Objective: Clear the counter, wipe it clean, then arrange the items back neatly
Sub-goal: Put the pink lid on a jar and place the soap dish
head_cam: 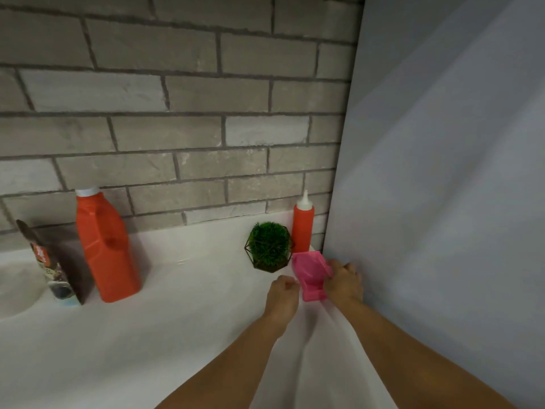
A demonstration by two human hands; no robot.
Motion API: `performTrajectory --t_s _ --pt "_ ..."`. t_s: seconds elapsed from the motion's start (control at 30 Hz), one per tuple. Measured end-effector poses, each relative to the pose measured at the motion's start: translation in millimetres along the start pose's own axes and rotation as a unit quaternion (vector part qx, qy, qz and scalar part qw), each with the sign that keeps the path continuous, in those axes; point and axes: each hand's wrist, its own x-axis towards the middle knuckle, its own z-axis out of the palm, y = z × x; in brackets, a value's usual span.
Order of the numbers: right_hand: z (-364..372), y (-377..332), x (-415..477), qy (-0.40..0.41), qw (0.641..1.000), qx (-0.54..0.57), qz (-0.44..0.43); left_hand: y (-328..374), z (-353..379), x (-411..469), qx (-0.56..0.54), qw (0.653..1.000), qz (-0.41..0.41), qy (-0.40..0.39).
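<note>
Both hands hold the pink plastic piece [311, 274] just to the right of the plant [269, 246], on the counter [177, 320]; the right hand [343, 283] grasps its right side with curled fingers, and the left hand [283, 293] seems to pinch its left edge, probably to steady it in this narrow corner; the squeeze bottle [303, 228] stands just behind the plant, at the wall; the red jug [106, 246] and the pouch [56, 270] stand far left of the plant; I judge the clearing is only beginning.

Glossy white counter [165, 290], rough brick wall [177, 93]
</note>
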Motion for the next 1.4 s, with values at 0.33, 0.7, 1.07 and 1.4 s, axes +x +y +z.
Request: performTrajectory --t_s 0.33,0.7,1.07,1.4 --pt "1.9 16.7 8.2 -0.033 0.998 0.045 0.023 -2.5 24.5 1.7 -0.006 0.999 -0.030 -0.029" --pt "0.7 24.8 -7.8 -0.033 0.998 0.049 0.005 -7.7 17.5 -18.0 -0.004 1.000 -0.028 -0.007" --pt "-10.2 -5.5 -57.5 -0.019 0.997 0.050 -0.051 -10.4 -22.9 -50.3 -0.064 0.997 -0.015 0.025" --pt "-1.3 -68.3 -130.0 -0.027 0.992 0.074 -0.094 -22.5 -101.8 -98.6 -0.117 0.993 -0.008 0.025"
